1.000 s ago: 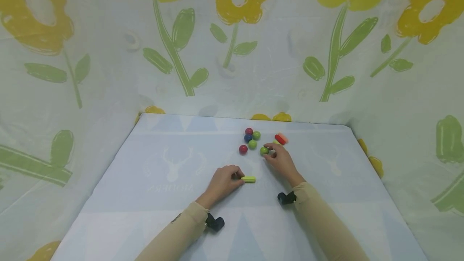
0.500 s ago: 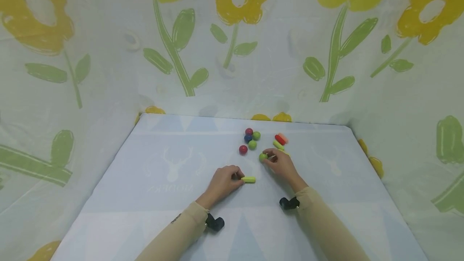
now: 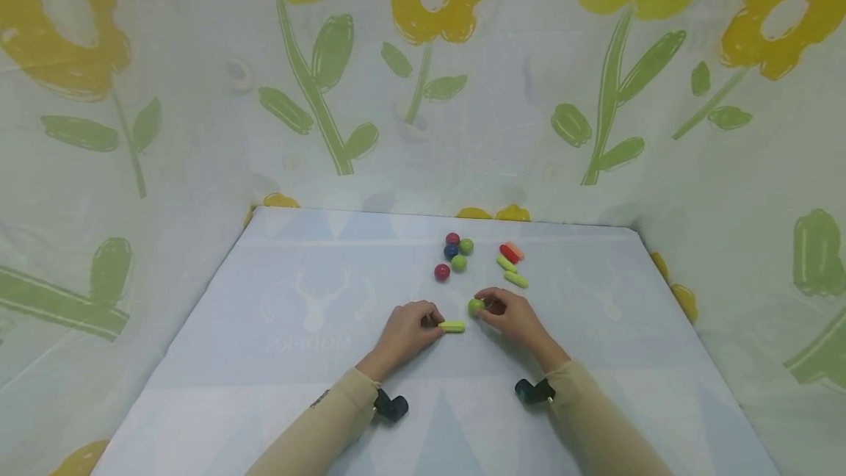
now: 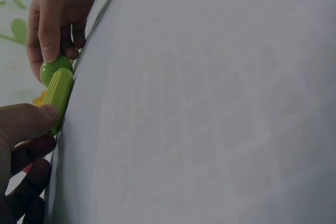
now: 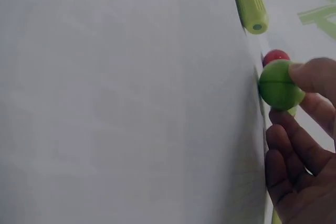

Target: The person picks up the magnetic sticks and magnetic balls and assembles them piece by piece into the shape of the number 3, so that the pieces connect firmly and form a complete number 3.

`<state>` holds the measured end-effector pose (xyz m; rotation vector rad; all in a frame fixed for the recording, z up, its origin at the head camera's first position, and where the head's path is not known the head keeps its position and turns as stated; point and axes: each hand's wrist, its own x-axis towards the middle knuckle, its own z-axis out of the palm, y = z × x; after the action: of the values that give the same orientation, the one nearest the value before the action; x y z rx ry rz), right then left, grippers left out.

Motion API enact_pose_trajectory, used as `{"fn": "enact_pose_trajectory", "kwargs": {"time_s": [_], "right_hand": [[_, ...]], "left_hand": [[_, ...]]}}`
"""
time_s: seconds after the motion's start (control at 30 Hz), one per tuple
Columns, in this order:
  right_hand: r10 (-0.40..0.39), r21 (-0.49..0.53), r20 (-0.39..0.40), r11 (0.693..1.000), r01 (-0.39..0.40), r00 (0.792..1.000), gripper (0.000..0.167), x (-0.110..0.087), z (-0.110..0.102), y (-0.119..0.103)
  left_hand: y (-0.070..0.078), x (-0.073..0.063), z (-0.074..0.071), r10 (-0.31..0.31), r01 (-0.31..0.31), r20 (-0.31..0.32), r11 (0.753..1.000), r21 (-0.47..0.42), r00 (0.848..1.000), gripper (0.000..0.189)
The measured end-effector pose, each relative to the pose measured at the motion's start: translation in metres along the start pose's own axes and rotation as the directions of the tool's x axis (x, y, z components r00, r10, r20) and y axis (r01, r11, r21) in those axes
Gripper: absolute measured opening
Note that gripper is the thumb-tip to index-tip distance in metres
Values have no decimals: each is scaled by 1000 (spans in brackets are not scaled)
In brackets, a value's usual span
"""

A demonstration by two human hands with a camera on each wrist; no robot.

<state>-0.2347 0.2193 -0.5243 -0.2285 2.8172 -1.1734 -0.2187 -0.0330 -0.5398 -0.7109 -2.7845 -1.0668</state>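
Observation:
My left hand (image 3: 411, 333) pinches one end of a ridged yellow-green stick (image 3: 453, 327), whose other end points right. In the right wrist view the free end of that stick (image 5: 253, 11) shows a small dark hole. A green ball (image 3: 475, 307) with a thin seam line is between the thumb and fingers of my right hand (image 3: 514, 318), just right of and beyond the stick's free end. The left wrist view shows the ball (image 4: 51, 67) partly behind the stick.
Beyond the hands lie two red balls (image 3: 442, 272), a blue ball (image 3: 451, 250) and two green balls (image 3: 459, 263). Right of them are two yellow-green sticks (image 3: 516, 279), a red stick (image 3: 508, 253) and a pinkish one (image 3: 515, 250). A pale cloth covers the table (image 3: 264, 388).
My right hand has drawn the green ball back toward me, close to the held stick, uncovering the yellow-green sticks behind it. My left hand and its stick have stayed put.

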Motion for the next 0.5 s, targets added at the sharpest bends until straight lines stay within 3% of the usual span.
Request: {"fn": "enact_pose_trajectory", "kwargs": {"time_s": [0.23, 0.5], "right_hand": [[-41, 54, 56, 998, 38, 998, 27, -13, 2, 0], [-59, 46, 104, 997, 54, 993, 26, -16, 1, -1]], "left_hand": [[0, 0, 0, 9, -9, -4, 1000, 9, 1000, 12], [2, -1, -1, 20, -20, -10, 1000, 1, 1000, 12]]}}
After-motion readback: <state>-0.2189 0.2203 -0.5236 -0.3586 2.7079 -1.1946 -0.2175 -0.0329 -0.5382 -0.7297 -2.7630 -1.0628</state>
